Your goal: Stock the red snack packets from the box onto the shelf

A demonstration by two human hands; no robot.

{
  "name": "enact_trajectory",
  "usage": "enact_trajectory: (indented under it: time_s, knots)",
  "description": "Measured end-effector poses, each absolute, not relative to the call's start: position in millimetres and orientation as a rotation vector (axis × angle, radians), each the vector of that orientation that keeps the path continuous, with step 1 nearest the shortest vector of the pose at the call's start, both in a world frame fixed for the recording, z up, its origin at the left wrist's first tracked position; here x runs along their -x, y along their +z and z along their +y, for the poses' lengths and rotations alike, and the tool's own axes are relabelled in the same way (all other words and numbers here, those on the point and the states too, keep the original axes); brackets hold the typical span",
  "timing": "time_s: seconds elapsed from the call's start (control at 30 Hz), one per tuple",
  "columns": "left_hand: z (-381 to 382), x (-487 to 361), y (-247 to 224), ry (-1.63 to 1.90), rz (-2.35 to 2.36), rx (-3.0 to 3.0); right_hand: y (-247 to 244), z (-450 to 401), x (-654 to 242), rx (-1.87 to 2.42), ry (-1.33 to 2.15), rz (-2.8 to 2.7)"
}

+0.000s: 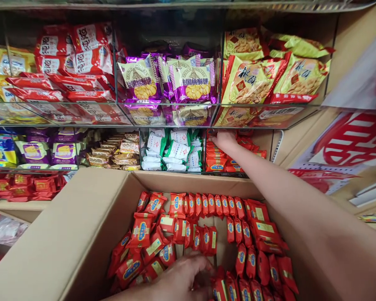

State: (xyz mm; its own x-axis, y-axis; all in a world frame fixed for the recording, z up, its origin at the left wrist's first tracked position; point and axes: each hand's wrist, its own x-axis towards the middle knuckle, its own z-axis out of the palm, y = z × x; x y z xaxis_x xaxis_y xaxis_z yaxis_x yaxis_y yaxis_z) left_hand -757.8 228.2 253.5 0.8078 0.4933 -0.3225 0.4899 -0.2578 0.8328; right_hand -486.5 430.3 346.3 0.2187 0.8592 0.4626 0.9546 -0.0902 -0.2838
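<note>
An open cardboard box (103,217) holds many small red wrapped packets (142,230), partly in rows, with bare cardboard between some. Low in the box, my left hand (188,274) lies over the packets, fingers curled at the near row; what they grip, if anything, is hidden. My right arm reaches up across the box's right side. At the far right of the lower shelf, my right hand (224,140) is in a compartment of similar red packets (215,164). Its fingertips are hidden among them, under the upper shelf's edge.
Clear-walled upper compartments hold red-and-white packs (89,60), purple biscuit packs (192,81) and yellow-green packs (249,81). White-green packets (178,149) and brown packets (125,148) fill lower ones. A red-patterned plastic bag (354,140) hangs at right.
</note>
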Motion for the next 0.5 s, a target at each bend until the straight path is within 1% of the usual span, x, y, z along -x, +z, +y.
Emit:
enact_trajectory:
  time_s: [0.07, 0.27, 0.37, 0.5]
  knots:
    - [228.8, 757.7, 257.0, -0.050, 0.707, -1.931, 348.7, 425.7, 491.2, 2.034, -0.240, -1.701]
    - [229.8, 758.7, 258.5, -0.168, 0.602, -2.032, 349.8, 402.3, 490.6, 2.034, -0.314, -1.769]
    - [230.2, 759.3, 255.0, -0.182, 0.542, -2.095, 345.7, 390.9, 483.3, 2.045, -0.379, -1.688]
    - [232.2, 761.1, 251.9, -0.224, 0.490, -2.208, 341.6, 369.5, 474.5, 2.029, -0.383, -1.567]
